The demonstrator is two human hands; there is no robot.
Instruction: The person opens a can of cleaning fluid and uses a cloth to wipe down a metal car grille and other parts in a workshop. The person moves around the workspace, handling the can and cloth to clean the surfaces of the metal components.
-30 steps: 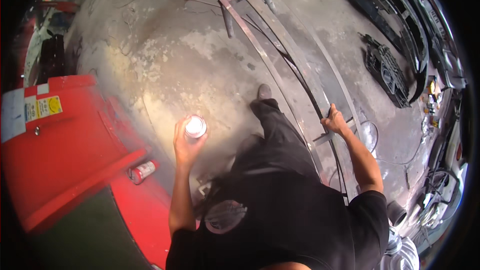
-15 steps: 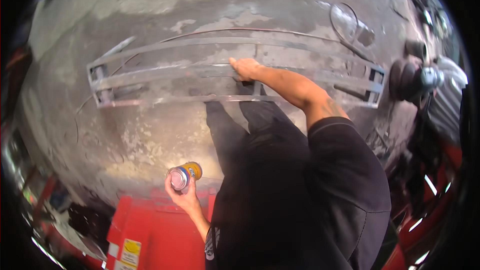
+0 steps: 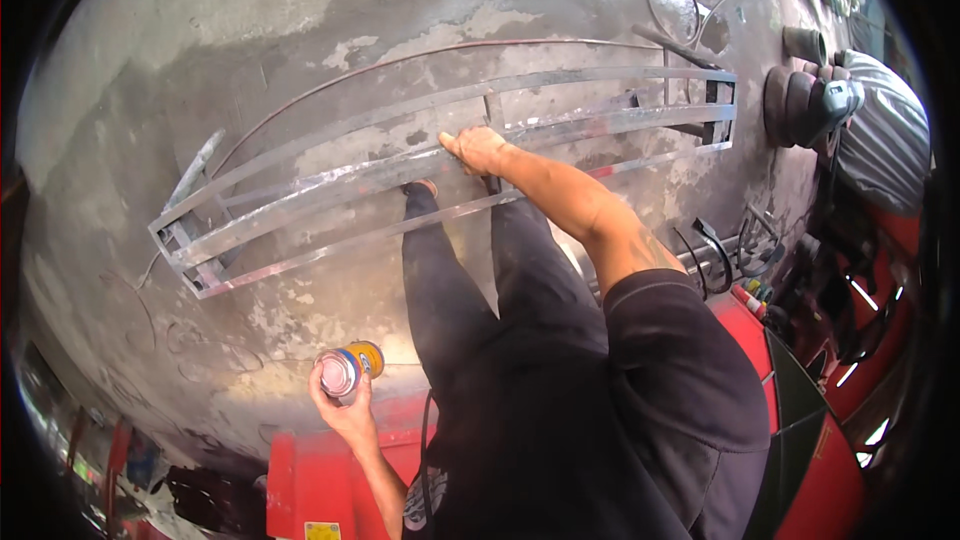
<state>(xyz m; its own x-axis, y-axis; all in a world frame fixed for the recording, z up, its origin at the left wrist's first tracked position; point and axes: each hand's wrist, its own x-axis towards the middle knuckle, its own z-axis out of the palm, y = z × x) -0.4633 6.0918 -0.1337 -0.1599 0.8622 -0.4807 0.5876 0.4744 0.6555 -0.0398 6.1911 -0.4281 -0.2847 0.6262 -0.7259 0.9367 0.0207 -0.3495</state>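
My left hand (image 3: 345, 412) is wrapped round a small round tin (image 3: 354, 367) with a yellow and blue label. The tin is tilted, and its pinkish end faces toward me. My right arm stretches forward over a long, narrow frame of metal bars (image 3: 330, 180). At the middle rail, my right hand (image 3: 475, 150) is closed on the frame beside a short crossbar. Its curled fingers are mostly hidden under the hand. The frame's near rail crosses over my dark trouser legs, and one foot (image 3: 425, 185) shows between the rails.
A thin hose (image 3: 430, 55) curves over the stained concrete floor beyond the frame, with a loop at the far right. Dark rounded equipment (image 3: 800, 105) and a grey-covered object (image 3: 880, 130) stand on the right. A red surface (image 3: 300, 480) lies near my left forearm.
My view has turned, so the frame now slants, its left end nearer and its right end farther. My left hand with the tin appears slightly lower and further left. Both hands keep their grip.
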